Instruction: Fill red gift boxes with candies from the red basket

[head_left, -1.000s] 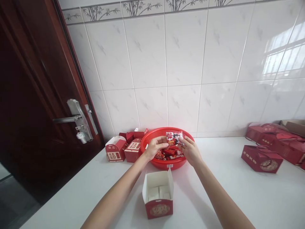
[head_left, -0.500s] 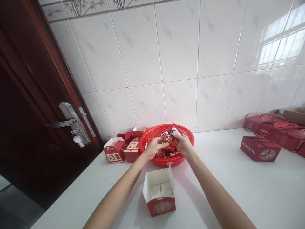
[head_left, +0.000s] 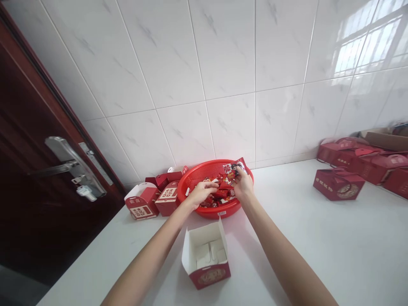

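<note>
Slender bare forearms (head_left: 153, 257), bare fingers (head_left: 210, 185)

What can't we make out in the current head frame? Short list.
All in the head view:
- Left hand: whether it touches or holds a sweet; its own fingers hide the underside.
- Packet: small print too small to read; right hand covers part.
- Red basket: floor hidden under wrapped sweets.
- Closed box: contents hidden by its walls.
- Tan carton: cut off by the right edge.
</note>
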`<action>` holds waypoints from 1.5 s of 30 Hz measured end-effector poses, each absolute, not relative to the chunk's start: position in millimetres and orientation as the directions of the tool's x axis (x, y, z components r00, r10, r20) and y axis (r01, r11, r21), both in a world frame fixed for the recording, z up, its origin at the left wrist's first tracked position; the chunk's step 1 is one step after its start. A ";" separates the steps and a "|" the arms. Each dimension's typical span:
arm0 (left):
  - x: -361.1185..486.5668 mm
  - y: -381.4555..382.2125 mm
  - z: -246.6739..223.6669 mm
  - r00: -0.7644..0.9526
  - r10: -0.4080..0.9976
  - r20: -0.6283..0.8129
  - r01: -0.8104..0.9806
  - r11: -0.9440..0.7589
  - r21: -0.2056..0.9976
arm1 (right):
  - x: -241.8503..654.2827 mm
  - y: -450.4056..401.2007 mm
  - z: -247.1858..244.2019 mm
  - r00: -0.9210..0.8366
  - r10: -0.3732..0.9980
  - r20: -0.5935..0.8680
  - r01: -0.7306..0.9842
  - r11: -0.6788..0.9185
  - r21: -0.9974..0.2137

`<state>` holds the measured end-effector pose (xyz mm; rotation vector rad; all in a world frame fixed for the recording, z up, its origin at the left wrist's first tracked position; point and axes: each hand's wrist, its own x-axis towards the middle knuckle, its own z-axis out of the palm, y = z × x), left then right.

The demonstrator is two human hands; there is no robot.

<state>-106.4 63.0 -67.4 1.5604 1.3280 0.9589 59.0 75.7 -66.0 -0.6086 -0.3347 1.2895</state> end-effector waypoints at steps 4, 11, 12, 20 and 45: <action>-105.2 77.0 -68.2 0.225 0.972 0.070 0.567 -0.189 0.802 | 58.6 79.1 -67.9 0.277 0.952 -0.132 -0.800 0.153 -0.580; -99.4 103.3 -68.5 0.293 0.955 -0.036 0.664 -0.176 0.727 | 57.6 81.5 -70.8 0.273 0.950 -0.151 -0.799 0.136 -0.586; -98.9 103.7 -69.0 0.293 0.955 -0.036 0.664 -0.176 0.727 | 57.7 81.9 -71.2 0.271 0.951 -0.151 -0.797 0.133 -0.589; -99.7 102.8 -66.0 0.150 0.972 0.180 0.606 -0.234 0.760 | 60.1 83.1 -74.8 0.247 0.961 -0.120 -0.770 0.120 -0.627; -104.7 103.9 -78.6 0.345 0.935 -0.079 0.743 -0.220 0.632 | 59.0 72.7 -63.2 0.202 0.963 -0.176 -0.787 0.053 -0.614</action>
